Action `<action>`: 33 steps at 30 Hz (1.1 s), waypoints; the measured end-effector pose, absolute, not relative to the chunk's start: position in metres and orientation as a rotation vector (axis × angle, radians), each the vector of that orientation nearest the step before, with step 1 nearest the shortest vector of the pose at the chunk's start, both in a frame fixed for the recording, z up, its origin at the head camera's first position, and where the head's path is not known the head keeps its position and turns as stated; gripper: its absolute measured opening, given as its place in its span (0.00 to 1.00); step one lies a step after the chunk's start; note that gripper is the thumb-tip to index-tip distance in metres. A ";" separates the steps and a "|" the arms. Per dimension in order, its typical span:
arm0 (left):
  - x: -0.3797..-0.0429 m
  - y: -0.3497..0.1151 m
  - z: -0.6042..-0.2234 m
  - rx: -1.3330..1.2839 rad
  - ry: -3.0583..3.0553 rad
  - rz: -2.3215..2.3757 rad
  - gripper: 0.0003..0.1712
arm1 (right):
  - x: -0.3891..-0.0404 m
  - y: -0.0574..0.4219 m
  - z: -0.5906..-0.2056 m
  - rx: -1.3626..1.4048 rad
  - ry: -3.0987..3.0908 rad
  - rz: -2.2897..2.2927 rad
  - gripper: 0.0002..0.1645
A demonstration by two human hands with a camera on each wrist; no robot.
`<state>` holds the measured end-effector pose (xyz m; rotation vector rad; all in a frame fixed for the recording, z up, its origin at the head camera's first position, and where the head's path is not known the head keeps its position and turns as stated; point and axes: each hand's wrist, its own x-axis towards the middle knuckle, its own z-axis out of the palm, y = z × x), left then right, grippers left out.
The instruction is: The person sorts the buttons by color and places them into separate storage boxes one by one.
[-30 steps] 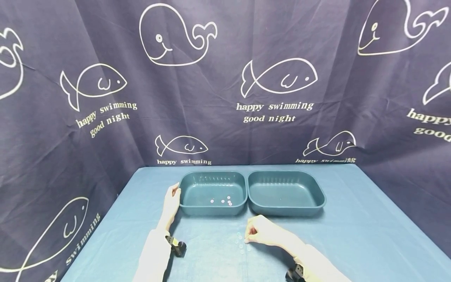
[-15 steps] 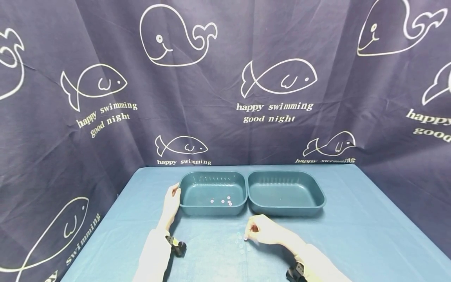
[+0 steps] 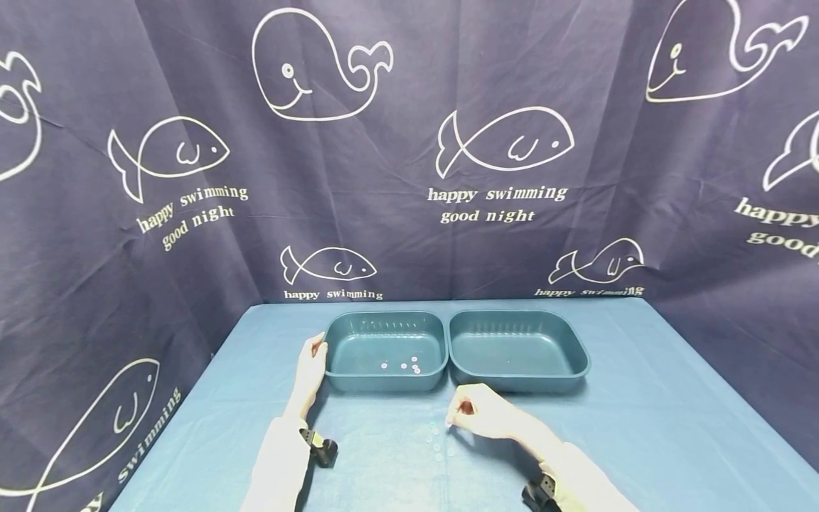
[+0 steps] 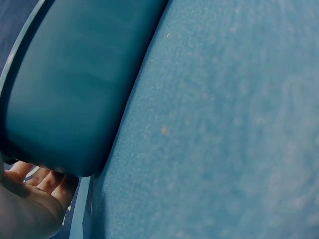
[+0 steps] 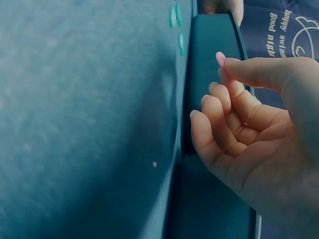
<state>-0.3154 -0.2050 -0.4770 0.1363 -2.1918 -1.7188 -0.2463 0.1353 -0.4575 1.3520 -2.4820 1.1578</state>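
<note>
My right hand (image 3: 486, 411) is raised a little above the table, just in front of the two bins. Its thumb and forefinger pinch a small round pink button (image 5: 221, 59), seen edge-on in the right wrist view; the other fingers curl loosely. Several pale green buttons (image 5: 173, 17) lie on the cloth beyond it, faint in the head view. My left hand (image 3: 311, 366) holds the left end of the left teal bin (image 3: 387, 383), its fingers against the end wall (image 4: 70, 172). Several pink buttons (image 3: 414, 360) lie on that bin's floor.
A second teal bin (image 3: 521, 384) stands against the right side of the first. Light blue cloth covers the table (image 3: 384, 455). A dark curtain (image 3: 409, 235) with white fish drawings hangs behind and at both sides.
My right hand has lifted slightly off the cloth with the pink button between its fingertips. The left hand and both bins stay where they were.
</note>
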 end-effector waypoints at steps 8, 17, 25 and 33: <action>-0.316 -0.205 -0.477 0.152 -2.192 -1.721 0.21 | -0.247 0.139 -0.446 1.301 -2.496 1.214 0.07; -0.316 -0.206 -0.478 0.130 -2.186 -1.722 0.21 | -0.248 0.141 -0.425 1.236 -2.541 1.222 0.07; -0.315 -0.205 -0.477 0.136 -2.188 -1.729 0.21 | -0.252 0.138 -0.412 1.161 -2.555 1.256 0.05; -0.316 -0.205 -0.477 0.135 -2.193 -1.712 0.21 | -0.263 0.134 -0.402 1.125 -2.564 1.276 0.04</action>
